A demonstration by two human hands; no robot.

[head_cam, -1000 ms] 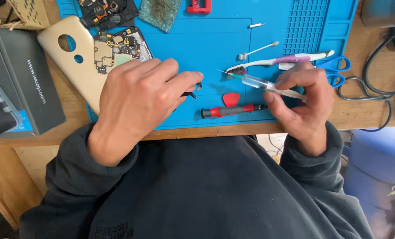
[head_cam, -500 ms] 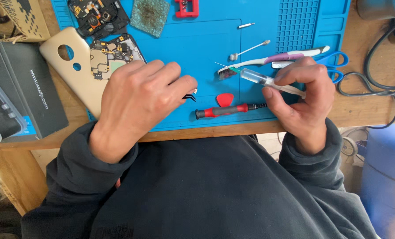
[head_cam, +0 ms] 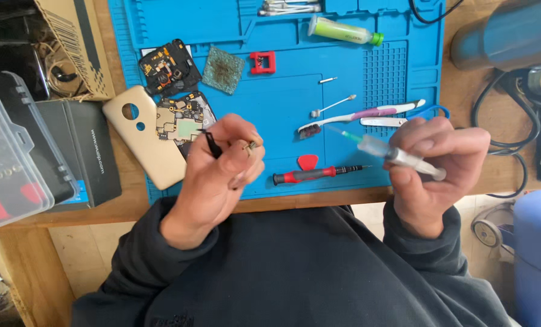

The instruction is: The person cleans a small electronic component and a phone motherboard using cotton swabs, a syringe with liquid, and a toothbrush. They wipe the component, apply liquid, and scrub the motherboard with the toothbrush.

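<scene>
Left hand (head_cam: pixel 222 163) lifted off the blue mat (head_cam: pixel 270 115), wrist bent, fingers pinching black tweezers (head_cam: pixel 212 144) and a tiny part (head_cam: pixel 252 145). Right hand (head_cam: pixel 431 160) fisted around a syringe (head_cam: pixel 387 151), needle aimed leftward above the red screwdriver (head_cam: pixel 319 174).

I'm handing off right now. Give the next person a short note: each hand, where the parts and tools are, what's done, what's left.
Left hand: raised above the blue mat, fingers pinching a small metal part and a black tool.
Right hand: gripping a clear syringe, green tip pointing towards the left hand.
On the mat: open phone board on the beige back cover, red-handled screwdriver, red pick, toothbrush.
Done: phone opened, part lifted.
Left: syringe tip has not reached the part; phone unassembled.
</scene>
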